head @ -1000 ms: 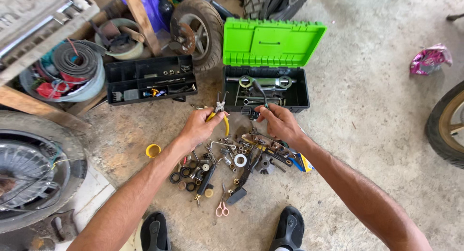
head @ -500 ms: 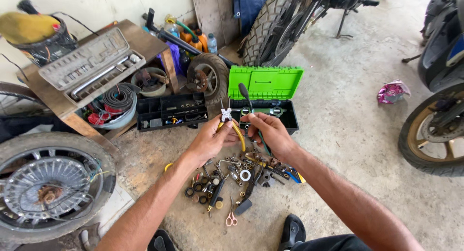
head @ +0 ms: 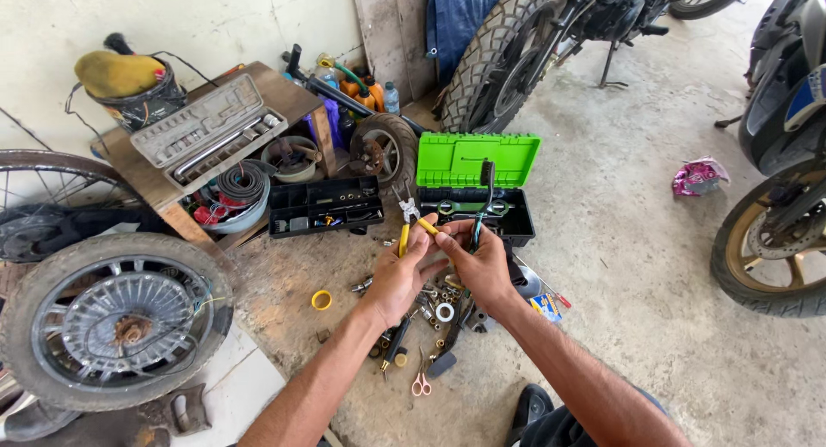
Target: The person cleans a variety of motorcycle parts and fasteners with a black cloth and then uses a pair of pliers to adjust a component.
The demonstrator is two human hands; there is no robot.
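Two hands over a floor scatter of small parts: left hand (head: 397, 273) with yellow-handled pliers (head: 410, 219), right hand (head: 480, 262) with a dark slim tool (head: 483, 197).

Left hand: fingers closed round the plier handles, metal nose pointing up and away; right hand: fingers closed round the slim tool, held upright, its dark tip in front of the green toolbox (head: 476, 186); the two hands touching, raised above the concrete floor (head: 637, 266); below them a heap of nuts, washers and rings (head: 430, 314), pink-handled scissors (head: 421, 382) at its near edge, a yellow tape roll (head: 322, 300) to the left; toolbox lid open, black tray (head: 325, 206) beside it; grey socket-set case (head: 209, 127) on the wooden table (head: 138, 172); spoked wheel (head: 112, 322) lying at left.
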